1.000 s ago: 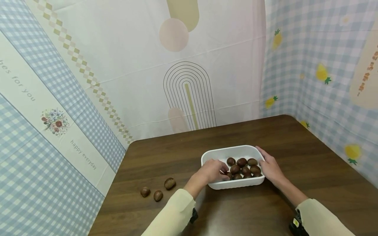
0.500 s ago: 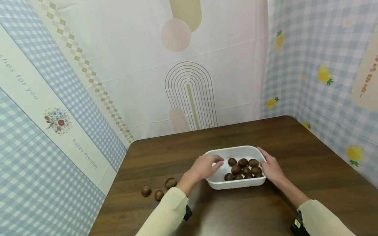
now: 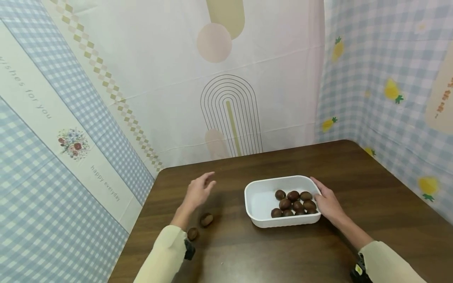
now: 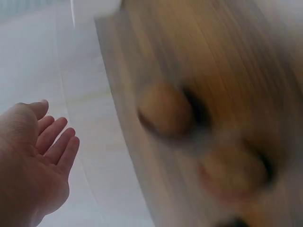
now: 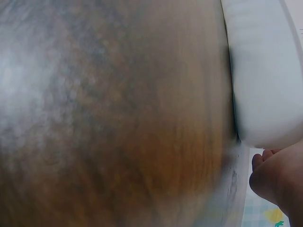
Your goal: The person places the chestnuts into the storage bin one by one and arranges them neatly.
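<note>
A white rectangular dish (image 3: 260, 204) with several brown chestnuts (image 3: 285, 204) gathered in its right half stands on the table. At its right end, my right hand (image 3: 329, 203) grips the rim, thumb over the edge and fingers along the outside wall. My left hand (image 3: 196, 192) is in the air left of the dish, fingers loosely extended and holding nothing. Just below that hand, a loose chestnut (image 3: 207, 219) lies on the wood, and another chestnut (image 3: 192, 234) is beside the left forearm. Both loose nuts look blurred in the left wrist view.
The dark wooden table (image 3: 226, 251) runs back to a white patterned cloth (image 3: 170, 98). Checked blue cloth (image 3: 371, 98) hangs along the right side and another at the left. In the right wrist view, the dish's outer wall (image 5: 270, 71) sits low over the tabletop.
My left hand has come out of the dish and swung left over the loose chestnuts. Its forearm now covers where a third loose one lay. The right hand keeps its grip on the dish.
</note>
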Available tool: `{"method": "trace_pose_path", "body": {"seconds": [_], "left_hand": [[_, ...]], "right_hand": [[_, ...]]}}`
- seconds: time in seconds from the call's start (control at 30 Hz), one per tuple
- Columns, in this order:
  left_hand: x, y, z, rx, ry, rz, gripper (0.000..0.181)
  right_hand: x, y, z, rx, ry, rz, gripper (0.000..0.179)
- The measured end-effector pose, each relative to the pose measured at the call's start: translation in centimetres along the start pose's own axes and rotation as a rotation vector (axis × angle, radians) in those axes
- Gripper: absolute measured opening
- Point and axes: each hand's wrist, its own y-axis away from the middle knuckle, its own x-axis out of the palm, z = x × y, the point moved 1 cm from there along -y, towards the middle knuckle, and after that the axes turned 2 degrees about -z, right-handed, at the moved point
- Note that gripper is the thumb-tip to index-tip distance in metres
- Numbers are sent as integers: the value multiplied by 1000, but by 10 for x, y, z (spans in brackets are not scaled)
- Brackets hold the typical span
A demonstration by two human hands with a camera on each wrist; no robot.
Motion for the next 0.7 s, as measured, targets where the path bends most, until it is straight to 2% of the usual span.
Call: {"method": "trace_pose_path", "body": {"seconds": [0.2, 0.33, 0.47, 0.7], "left_hand": [[-31, 26, 55, -134, 19, -42, 42], [-43, 48, 79, -191, 11, -17, 42], [-50, 70, 91, -199, 9, 32, 38], [-58, 101, 97, -200, 10, 128, 27]], "right_hand": [[0, 0, -1, 1, 18, 0, 67], [0, -1, -1, -5, 28, 1, 67], [0, 1, -1, -4, 22, 0, 68], [0, 1, 0, 1, 20, 5, 69]]}}
